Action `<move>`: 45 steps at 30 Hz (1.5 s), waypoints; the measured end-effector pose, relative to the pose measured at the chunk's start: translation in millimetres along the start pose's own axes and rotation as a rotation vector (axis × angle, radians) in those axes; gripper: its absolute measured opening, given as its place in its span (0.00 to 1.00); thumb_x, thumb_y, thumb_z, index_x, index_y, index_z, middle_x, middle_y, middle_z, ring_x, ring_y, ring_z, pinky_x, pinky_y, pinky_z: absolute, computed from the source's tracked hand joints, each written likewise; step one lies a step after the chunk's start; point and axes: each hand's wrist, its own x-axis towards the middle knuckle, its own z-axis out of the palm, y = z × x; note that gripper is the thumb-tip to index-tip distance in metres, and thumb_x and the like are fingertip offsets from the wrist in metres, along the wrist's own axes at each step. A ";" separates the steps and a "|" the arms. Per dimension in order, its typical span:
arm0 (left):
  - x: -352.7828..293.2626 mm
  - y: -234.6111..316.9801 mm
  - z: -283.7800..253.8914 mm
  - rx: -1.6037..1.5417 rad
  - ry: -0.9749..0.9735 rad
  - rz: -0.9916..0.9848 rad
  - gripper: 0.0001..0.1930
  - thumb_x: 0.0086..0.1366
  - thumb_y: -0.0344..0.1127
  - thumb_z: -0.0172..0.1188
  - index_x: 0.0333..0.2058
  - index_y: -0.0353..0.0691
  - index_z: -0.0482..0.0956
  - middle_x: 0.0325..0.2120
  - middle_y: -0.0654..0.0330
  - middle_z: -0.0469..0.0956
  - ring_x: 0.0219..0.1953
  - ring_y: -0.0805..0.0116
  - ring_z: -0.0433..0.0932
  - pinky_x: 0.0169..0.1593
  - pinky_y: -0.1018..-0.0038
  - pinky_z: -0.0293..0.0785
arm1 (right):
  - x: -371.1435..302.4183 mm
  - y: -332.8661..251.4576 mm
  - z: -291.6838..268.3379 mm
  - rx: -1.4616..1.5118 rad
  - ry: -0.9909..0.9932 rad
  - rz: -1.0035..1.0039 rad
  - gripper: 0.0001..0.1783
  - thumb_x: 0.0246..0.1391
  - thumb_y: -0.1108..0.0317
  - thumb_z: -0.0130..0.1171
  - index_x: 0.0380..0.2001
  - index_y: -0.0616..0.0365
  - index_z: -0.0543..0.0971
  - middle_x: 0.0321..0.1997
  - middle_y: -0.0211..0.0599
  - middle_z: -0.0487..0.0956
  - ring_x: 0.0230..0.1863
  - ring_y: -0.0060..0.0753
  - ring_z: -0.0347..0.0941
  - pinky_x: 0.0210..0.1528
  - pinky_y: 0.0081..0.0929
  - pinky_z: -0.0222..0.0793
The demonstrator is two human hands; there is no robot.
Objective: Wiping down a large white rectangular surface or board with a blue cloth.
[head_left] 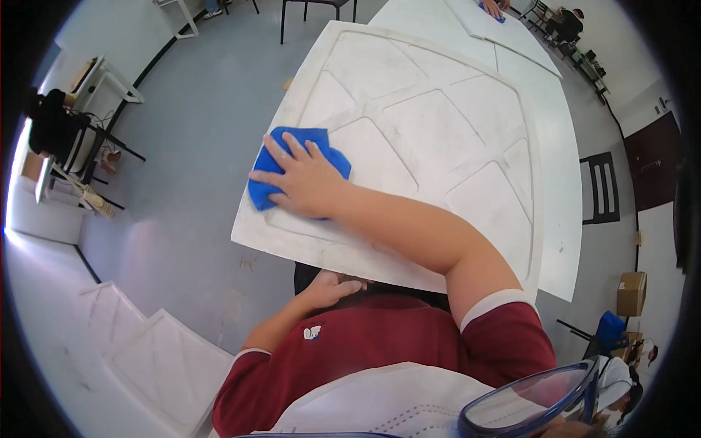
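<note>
A large white panel [431, 124] with raised diamond-shaped ribs lies before me and shows faint grey smudges. On its left part, my right hand [307, 175] presses flat on a crumpled blue cloth [264, 188], fingers spread apart. The right forearm reaches across the panel's near side. My left hand [334, 288] is low in front of my body, just below the panel's near edge. Its thumb shows, but most of its fingers are hidden, so I cannot tell whether it grips the edge.
The panel rests on a white table [561, 219]. Another person's hand [493, 7] works with a blue cloth [496, 16] on a second white panel [475, 22] beyond. More white panels [168, 365] lean at lower left. A black chair [602, 188] and cardboard box [631, 293] stand right.
</note>
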 end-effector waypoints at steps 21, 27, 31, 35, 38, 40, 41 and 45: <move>4.6 -54.9 -24.6 -0.349 0.544 0.132 0.11 0.54 0.22 0.55 0.38 0.37 0.70 0.28 0.60 0.73 0.27 0.70 0.70 0.30 0.75 0.67 | 3.3 89.4 -5.9 -0.144 -0.047 0.340 0.30 0.54 0.47 0.41 0.59 0.44 0.59 0.66 0.38 0.50 0.66 0.48 0.44 0.62 0.52 0.42; 0.1 -42.1 -21.9 -0.297 0.433 0.188 0.12 0.51 0.22 0.55 0.36 0.35 0.69 0.26 0.60 0.73 0.26 0.70 0.69 0.28 0.76 0.65 | -21.7 111.5 -26.1 -0.231 -0.070 0.337 0.29 0.54 0.49 0.42 0.59 0.44 0.60 0.66 0.35 0.51 0.65 0.45 0.47 0.61 0.48 0.45; 1.2 -38.4 -14.8 -0.290 0.435 0.154 0.12 0.51 0.23 0.54 0.36 0.35 0.69 0.26 0.59 0.73 0.25 0.71 0.69 0.27 0.77 0.64 | -47.5 132.1 -34.3 -0.225 -0.032 0.449 0.29 0.54 0.47 0.42 0.59 0.43 0.60 0.67 0.37 0.49 0.66 0.46 0.44 0.61 0.50 0.44; -2.7 -50.6 -23.4 -0.263 0.530 0.108 0.13 0.52 0.23 0.54 0.38 0.38 0.68 0.27 0.59 0.72 0.26 0.69 0.70 0.27 0.76 0.65 | -65.5 147.1 -45.2 -0.195 -0.057 0.561 0.32 0.55 0.46 0.40 0.60 0.46 0.58 0.67 0.38 0.48 0.67 0.47 0.42 0.62 0.50 0.43; 0.2 -63.3 -28.6 -0.266 0.542 0.106 0.13 0.53 0.24 0.54 0.38 0.38 0.68 0.28 0.59 0.73 0.26 0.69 0.71 0.27 0.76 0.67 | -71.0 147.5 -44.7 -0.192 -0.043 0.568 0.32 0.56 0.45 0.39 0.60 0.48 0.56 0.67 0.38 0.48 0.67 0.46 0.42 0.63 0.47 0.41; 2.9 -67.3 -30.9 -0.263 0.532 0.127 0.11 0.54 0.26 0.54 0.38 0.37 0.69 0.26 0.59 0.73 0.25 0.70 0.70 0.28 0.76 0.66 | -71.1 149.2 -46.4 -0.182 -0.034 0.580 0.32 0.56 0.45 0.38 0.61 0.48 0.56 0.67 0.38 0.47 0.67 0.46 0.42 0.64 0.47 0.40; 4.0 -68.8 -32.5 -0.270 0.538 0.137 0.12 0.54 0.26 0.56 0.38 0.39 0.68 0.28 0.59 0.73 0.26 0.68 0.71 0.27 0.74 0.68 | -70.3 149.8 -47.2 -0.166 -0.025 0.577 0.32 0.56 0.45 0.38 0.61 0.48 0.56 0.67 0.38 0.47 0.67 0.46 0.42 0.64 0.46 0.40; 6.5 -51.1 -23.0 -0.260 0.549 0.144 0.14 0.52 0.24 0.56 0.39 0.40 0.68 0.29 0.59 0.72 0.27 0.66 0.72 0.26 0.73 0.68 | -69.2 151.2 -45.5 -0.148 -0.022 0.602 0.32 0.56 0.45 0.37 0.61 0.48 0.56 0.67 0.38 0.47 0.67 0.45 0.42 0.64 0.47 0.39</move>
